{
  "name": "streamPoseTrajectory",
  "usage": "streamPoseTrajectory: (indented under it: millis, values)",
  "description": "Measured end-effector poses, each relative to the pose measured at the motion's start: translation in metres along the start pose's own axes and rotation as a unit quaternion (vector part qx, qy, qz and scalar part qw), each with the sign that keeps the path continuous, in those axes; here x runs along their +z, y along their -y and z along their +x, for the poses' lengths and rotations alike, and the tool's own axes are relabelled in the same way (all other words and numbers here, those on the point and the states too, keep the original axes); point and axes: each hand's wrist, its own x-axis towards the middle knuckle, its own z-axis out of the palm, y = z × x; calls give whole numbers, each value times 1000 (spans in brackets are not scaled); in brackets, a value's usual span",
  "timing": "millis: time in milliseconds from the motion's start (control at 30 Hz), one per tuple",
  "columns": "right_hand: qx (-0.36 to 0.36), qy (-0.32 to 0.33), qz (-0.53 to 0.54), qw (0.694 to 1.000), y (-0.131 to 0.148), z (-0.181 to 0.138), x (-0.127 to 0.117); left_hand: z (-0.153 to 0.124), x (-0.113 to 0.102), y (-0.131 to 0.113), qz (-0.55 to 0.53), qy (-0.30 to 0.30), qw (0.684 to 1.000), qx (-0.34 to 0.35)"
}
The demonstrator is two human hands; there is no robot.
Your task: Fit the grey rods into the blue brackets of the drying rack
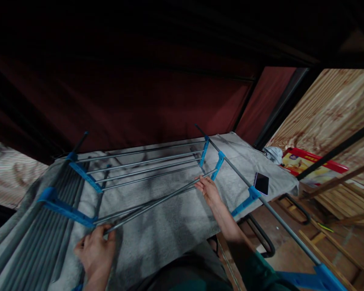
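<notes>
A folding rack of grey metal rods with blue plastic brackets lies across a grey cloth-covered surface. My left hand is closed around the near ends of a few loose rods by a blue bracket at the lower left. My right hand grips the far ends of those same rods beside a blue bracket. The loose rods run slantwise between the two hands.
A dark phone lies on the cloth at the right. A long rod with blue fittings runs off to the lower right. A red box, wooden slats and plywood stand at the right. Dark red fabric hangs behind.
</notes>
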Motion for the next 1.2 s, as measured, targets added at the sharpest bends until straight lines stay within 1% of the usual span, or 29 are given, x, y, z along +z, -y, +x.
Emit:
streamPoseTrajectory:
  millis: [100,167,233,267,367,500,600,800,900,1067,1200]
  values:
    - [16,-24,9,1000,-14,-4,-15,-5,2,3,21,-15,1000,2]
    - [15,-31,12,999,-20,-5,-22,-7,5,8,32,-30,999,-18]
    - [7,-33,17,999,-24,-6,-28,-6,10,14,37,-30,998,-32]
    - [6,-30,21,999,-25,-6,-31,-5,12,17,37,-22,999,-27]
    - [12,-22,42,999,-27,-5,-36,-3,18,21,22,-5,1000,5]
    - [36,-34,70,996,-29,-1,-40,-3,21,21,-8,-25,1000,-10]
    - [39,-40,76,996,-31,1,-42,-3,22,20,-34,-37,999,-9]
    - [29,-48,74,996,-25,2,-43,-3,22,23,-82,-49,995,0]
    - [21,-60,79,995,-17,4,-46,-2,26,29,-99,-61,993,-13]
    - [15,-81,84,993,-11,8,-53,-2,30,35,-88,-64,993,-39]
    - [14,-96,80,992,-13,8,-54,-7,25,29,-68,-77,995,-8]
